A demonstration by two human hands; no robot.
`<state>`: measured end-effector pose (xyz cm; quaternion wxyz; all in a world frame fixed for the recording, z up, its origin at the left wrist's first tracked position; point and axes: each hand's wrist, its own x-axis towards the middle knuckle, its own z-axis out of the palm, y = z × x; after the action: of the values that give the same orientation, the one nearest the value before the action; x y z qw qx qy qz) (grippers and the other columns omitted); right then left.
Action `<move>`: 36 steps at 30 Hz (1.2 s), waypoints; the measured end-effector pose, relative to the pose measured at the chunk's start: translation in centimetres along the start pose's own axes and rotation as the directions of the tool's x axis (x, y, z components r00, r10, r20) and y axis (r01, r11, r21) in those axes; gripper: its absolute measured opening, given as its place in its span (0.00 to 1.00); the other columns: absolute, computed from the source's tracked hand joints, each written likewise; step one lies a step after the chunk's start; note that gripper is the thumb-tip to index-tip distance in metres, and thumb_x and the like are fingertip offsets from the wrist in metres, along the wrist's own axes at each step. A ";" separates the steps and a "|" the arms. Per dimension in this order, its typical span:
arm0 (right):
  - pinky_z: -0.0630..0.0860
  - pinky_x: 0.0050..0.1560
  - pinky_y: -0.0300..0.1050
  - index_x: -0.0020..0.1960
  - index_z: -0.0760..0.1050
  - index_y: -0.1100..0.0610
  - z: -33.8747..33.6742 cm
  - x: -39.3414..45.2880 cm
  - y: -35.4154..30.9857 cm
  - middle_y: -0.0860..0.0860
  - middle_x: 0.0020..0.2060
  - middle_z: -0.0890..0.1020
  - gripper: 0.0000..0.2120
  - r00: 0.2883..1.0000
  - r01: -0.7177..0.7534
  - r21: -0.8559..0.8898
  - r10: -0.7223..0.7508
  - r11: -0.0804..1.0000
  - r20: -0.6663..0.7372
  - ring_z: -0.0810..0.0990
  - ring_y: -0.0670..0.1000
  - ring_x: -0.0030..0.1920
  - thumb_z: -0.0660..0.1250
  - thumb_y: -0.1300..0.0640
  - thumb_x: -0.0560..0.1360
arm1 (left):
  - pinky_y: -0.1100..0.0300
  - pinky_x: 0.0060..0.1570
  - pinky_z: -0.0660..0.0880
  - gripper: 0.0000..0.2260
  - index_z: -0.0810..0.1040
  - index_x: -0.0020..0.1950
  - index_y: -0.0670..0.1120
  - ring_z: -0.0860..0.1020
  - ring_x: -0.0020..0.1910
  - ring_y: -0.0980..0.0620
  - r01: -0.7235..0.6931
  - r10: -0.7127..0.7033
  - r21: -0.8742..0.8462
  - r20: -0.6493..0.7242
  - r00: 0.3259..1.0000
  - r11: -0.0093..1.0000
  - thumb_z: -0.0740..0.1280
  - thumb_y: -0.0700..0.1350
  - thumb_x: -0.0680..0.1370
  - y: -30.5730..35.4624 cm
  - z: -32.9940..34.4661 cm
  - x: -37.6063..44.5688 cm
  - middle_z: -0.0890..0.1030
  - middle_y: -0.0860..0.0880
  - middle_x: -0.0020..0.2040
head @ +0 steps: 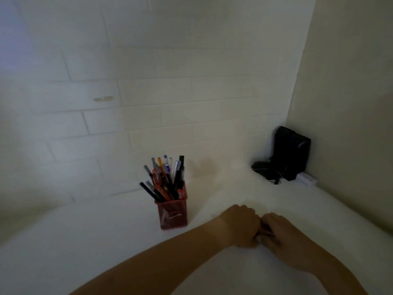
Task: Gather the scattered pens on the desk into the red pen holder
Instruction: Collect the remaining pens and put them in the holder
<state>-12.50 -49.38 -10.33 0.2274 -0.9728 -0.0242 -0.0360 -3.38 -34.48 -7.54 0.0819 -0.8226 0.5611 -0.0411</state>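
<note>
Between curled hands [260,229], something unclear.

Back right corner has a black boxy device [292,152] standing upright against the wall, with a tangle of dark cord [263,169] at its foot – plus a small white box [306,179] tucked beside it on the white surface [85,241] – painted brick wall [148,81] behind

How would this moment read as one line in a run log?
pen holder: upright, full of pens | left hand, right hand: together on desk, right of holder | loose pens: none visible
</note>
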 end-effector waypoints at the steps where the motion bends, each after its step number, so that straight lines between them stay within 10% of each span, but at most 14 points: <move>1: 0.68 0.44 0.36 0.47 0.68 0.48 0.2 0.3 -0.5 0.43 0.45 0.74 0.05 1.000 -0.001 0.006 0.001 1.000 -0.001 0.71 0.39 0.46 0.63 0.51 0.80 | 0.51 0.46 0.69 0.17 0.77 0.55 0.40 0.78 0.51 0.41 0.009 -0.007 0.068 -0.024 1.000 0.998 0.59 0.52 0.81 -0.3 -0.1 -0.4 0.78 0.40 0.53; 12: 0.66 0.31 0.37 0.52 0.66 0.53 0.7 2.0 -7.4 0.46 0.31 0.74 0.03 0.992 0.014 0.146 0.005 0.989 -0.127 0.72 0.43 0.27 0.56 0.54 0.84 | 0.41 0.70 0.67 0.18 0.77 0.61 0.44 0.77 0.61 0.43 0.162 0.009 0.340 -0.448 0.894 0.926 0.69 0.46 0.73 -4.0 -2.4 -4.9 0.79 0.42 0.61; 15: 0.66 0.33 0.47 0.48 0.65 0.53 0.3 2.1 -8.5 0.51 0.31 0.71 0.07 0.981 -0.011 0.329 0.074 0.944 -0.179 0.67 0.47 0.29 0.55 0.51 0.83 | 0.38 0.73 0.60 0.22 0.72 0.69 0.44 0.67 0.73 0.39 0.216 -0.029 0.180 -0.698 0.715 0.960 0.61 0.42 0.75 -4.1 -4.3 -6.8 0.71 0.39 0.71; 19: 0.70 0.35 0.37 0.53 0.70 0.59 -1.1 2.5 -12.6 0.50 0.35 0.73 0.07 0.973 0.080 0.650 0.082 0.756 -0.215 0.70 0.46 0.32 0.55 0.57 0.84 | 0.50 0.71 0.65 0.24 0.66 0.70 0.41 0.65 0.70 0.44 0.087 -0.620 -0.623 -0.733 0.281 0.777 0.65 0.46 0.76 -4.0 -8.1 -8.8 0.64 0.42 0.69; 24: 0.70 0.35 0.33 0.58 0.69 0.62 -2.4 3.6 -18.2 0.52 0.38 0.74 0.09 0.979 0.202 0.682 -0.149 0.703 -0.136 0.71 0.46 0.34 0.55 0.57 0.84 | 0.57 0.52 0.81 0.17 0.64 0.71 0.52 0.83 0.52 0.50 -0.392 -0.813 -0.885 -0.414 0.410 0.252 0.62 0.49 0.83 -6.9 -12.5 -11.5 0.78 0.46 0.58; 27: 0.70 0.34 0.34 0.57 0.67 0.64 -2.6 5.4 -20.9 0.54 0.37 0.73 0.10 0.975 0.220 0.691 -0.147 0.689 -0.164 0.70 0.48 0.35 0.57 0.56 0.84 | 0.50 0.44 0.82 0.09 0.73 0.60 0.44 0.84 0.39 0.42 -0.452 -0.757 -0.806 -0.554 0.348 0.382 0.57 0.45 0.85 -8.4 -14.1 -12.9 0.82 0.40 0.42; 36: 0.75 0.43 0.36 0.62 0.69 0.62 -3.0 10.3 -26.8 0.66 0.52 0.76 0.12 0.938 0.322 0.786 -0.068 0.527 -0.339 0.78 0.56 0.42 0.59 0.57 0.83 | 0.56 0.40 0.81 0.08 0.73 0.54 0.39 0.80 0.38 0.41 -0.450 -0.621 -0.679 -0.726 0.296 0.580 0.55 0.40 0.85 -11.5 -18.0 -13.8 0.78 0.37 0.38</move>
<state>-4.13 -26.35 4.96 0.6555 -0.7249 -0.1172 -0.1764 -0.82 -19.15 12.54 -0.6524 -0.5959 0.3872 -0.2631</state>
